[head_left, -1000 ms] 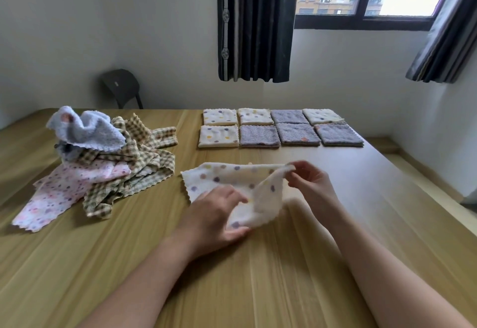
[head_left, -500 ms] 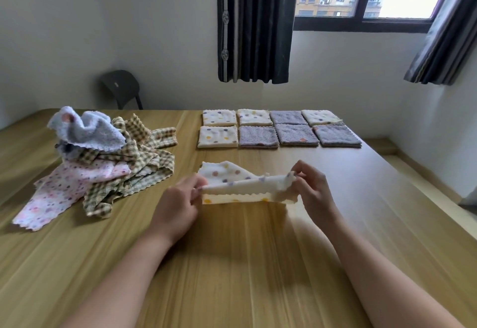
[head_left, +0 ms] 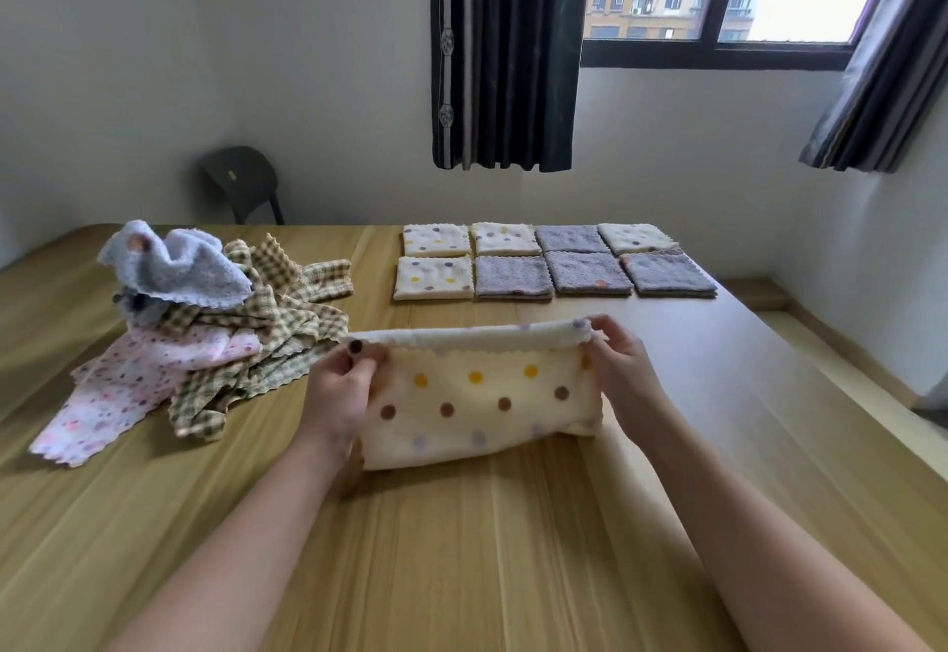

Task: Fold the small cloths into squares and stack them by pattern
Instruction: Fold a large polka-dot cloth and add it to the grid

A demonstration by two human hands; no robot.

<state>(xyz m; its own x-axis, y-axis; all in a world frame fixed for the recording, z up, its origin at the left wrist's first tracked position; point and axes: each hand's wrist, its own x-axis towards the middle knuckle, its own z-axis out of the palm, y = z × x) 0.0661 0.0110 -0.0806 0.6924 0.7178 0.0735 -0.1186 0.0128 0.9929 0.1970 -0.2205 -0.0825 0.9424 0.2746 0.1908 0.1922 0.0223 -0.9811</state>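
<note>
A cream cloth with coloured dots (head_left: 477, 405) hangs folded in half just above the wooden table (head_left: 461, 549). My left hand (head_left: 341, 395) pinches its upper left corner and my right hand (head_left: 623, 374) pinches its upper right corner, so the folded edge runs between them. At the far side lie two rows of folded squares: cream dotted ones (head_left: 435, 278) and grey-purple ones (head_left: 587, 272). A heap of unfolded cloths sits at the left: a blue-grey one (head_left: 174, 267) on top, tan checked ones (head_left: 277, 328), and a pink dotted one (head_left: 133, 390).
A dark chair (head_left: 241, 182) stands against the wall behind the table's far left corner. Dark curtains (head_left: 505, 51) hang by the window. The table's right edge (head_left: 841, 395) drops toward the floor.
The dotted cloth was loosely spread between my hands; both hands have brought its edges together and lifted it, so it now hangs folded in half.
</note>
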